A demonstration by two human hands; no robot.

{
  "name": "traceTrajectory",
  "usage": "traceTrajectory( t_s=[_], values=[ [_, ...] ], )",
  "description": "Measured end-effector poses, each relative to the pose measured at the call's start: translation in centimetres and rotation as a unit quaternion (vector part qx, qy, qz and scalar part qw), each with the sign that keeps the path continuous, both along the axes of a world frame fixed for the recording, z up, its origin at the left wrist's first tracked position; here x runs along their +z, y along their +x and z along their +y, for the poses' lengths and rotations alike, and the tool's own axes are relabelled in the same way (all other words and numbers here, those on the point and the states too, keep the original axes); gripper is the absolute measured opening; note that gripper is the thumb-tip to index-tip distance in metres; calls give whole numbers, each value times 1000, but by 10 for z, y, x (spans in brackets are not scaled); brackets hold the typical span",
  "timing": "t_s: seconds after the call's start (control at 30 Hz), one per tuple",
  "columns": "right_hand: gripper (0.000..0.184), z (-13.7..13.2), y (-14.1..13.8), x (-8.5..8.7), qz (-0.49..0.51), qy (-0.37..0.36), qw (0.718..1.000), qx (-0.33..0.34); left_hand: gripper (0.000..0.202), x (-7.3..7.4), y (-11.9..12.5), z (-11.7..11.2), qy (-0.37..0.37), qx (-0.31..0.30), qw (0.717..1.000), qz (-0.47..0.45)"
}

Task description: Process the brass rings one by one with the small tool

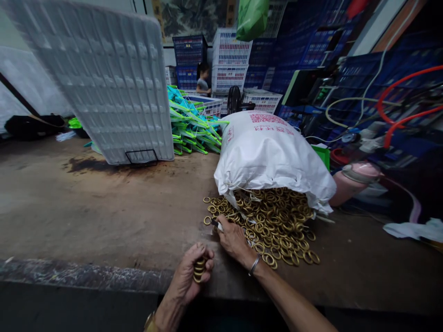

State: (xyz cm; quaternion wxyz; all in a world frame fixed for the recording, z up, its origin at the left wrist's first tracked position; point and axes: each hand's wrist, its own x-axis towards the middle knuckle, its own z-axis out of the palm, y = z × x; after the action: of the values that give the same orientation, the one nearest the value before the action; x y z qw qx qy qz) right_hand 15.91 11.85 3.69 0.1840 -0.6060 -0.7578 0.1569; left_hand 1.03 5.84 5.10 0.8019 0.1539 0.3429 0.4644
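My left hand [193,272] is closed around several gold-coloured rings [198,271], held in a stack near the table's front edge. To its right, my right hand [234,240] is closed on a small black-and-white tool [217,224] whose exact kind I cannot make out. The tool's dark end points left, close to a loose ring [207,220]. Beside and beyond the right hand, a heap of gold-coloured rings [277,226] spills from the mouth of a white woven sack [266,157] lying on its side.
The brown worktable [104,216] bears a tilted, ribbed white panel [104,87] on a black wire stand [141,157]. Behind are green and blue plastic hangers [194,127], stacked crates [230,60] and a person [203,83]. A pink bottle [356,182] stands right of the sack.
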Motion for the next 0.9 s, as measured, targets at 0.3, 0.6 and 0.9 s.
traceTrajectory(
  t_s=[0.3,0.6,0.9],
  values=[
    [9,-29,-8,28,407,-138,903,-6,41,-5,21,5,71,53,971,220],
    [15,-39,-1,29,383,-135,914,4,22,-10,19,7,228,101,879,407],
    [18,-41,3,25,331,-106,937,-29,27,0,26,0,155,-10,932,327]
  ],
)
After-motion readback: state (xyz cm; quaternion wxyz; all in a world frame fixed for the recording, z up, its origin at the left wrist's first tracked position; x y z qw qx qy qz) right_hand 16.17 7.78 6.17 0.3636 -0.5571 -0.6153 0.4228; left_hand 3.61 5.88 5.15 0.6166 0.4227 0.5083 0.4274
